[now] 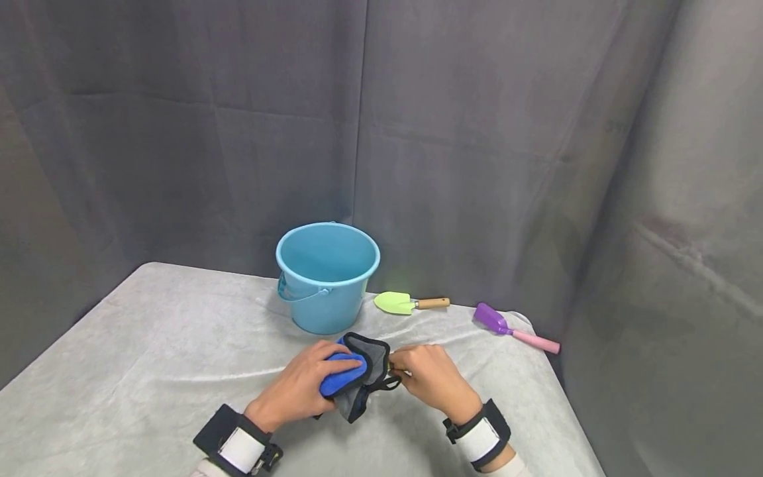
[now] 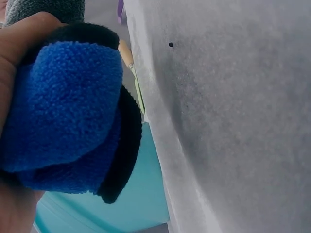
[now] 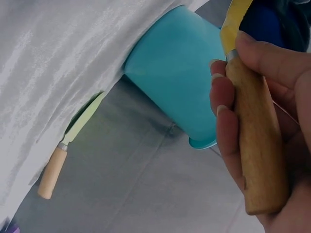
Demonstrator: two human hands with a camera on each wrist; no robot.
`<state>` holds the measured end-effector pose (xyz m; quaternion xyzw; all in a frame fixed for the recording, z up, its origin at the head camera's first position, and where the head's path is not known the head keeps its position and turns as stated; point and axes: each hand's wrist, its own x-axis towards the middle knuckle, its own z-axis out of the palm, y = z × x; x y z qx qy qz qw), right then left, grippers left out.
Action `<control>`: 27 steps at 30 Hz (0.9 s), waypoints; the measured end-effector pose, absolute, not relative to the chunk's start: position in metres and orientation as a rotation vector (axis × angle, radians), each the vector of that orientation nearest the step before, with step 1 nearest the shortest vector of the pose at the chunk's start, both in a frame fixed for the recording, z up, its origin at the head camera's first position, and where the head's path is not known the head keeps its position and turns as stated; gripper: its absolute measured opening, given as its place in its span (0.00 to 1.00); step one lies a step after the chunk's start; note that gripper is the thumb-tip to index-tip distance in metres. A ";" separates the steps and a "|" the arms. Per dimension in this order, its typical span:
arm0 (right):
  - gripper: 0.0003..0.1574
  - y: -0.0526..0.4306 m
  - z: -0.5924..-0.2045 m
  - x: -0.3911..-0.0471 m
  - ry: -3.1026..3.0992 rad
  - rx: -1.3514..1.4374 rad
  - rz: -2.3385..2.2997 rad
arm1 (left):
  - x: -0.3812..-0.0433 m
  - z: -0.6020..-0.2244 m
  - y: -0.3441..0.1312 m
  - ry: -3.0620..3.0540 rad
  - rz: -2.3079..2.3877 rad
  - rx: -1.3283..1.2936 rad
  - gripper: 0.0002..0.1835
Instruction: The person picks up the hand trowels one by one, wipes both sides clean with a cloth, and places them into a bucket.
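My left hand (image 1: 297, 387) grips a folded cloth (image 1: 343, 379), blue and plush on one side, grey on the other, with black edging. In the left wrist view the cloth's fuzzy blue side bulges out past the fingers. The right hand (image 1: 434, 379) holds a small garden tool (image 3: 260, 145) by its wooden handle, thumb near the metal collar. Its yellow blade reaches up to the cloth, which hides most of it, so its shape does not show. Both hands are close together over the table, in front of the blue bucket (image 1: 324, 308).
Behind the hands the bucket stands upright, its handle lowered at the front. To its right lies a light green trowel (image 1: 393, 303) with a wooden handle. Farther right rests a purple scoop (image 1: 491, 319) with a pink handle. Grey curtains (image 1: 465, 165) enclose the cloth-covered table (image 1: 149, 351).
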<state>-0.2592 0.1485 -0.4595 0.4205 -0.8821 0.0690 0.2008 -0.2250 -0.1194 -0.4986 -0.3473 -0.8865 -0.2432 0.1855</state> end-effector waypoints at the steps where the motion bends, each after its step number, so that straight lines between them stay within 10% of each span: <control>1: 0.16 0.149 -0.460 -0.260 -2.465 1.182 0.191 | -0.225 -0.499 -0.120 -2.502 -0.686 -0.977 0.44; 27: 0.12 0.159 -0.454 -0.262 -2.555 1.141 0.301 | -0.227 -0.495 -0.143 -2.593 -0.723 -0.871 0.44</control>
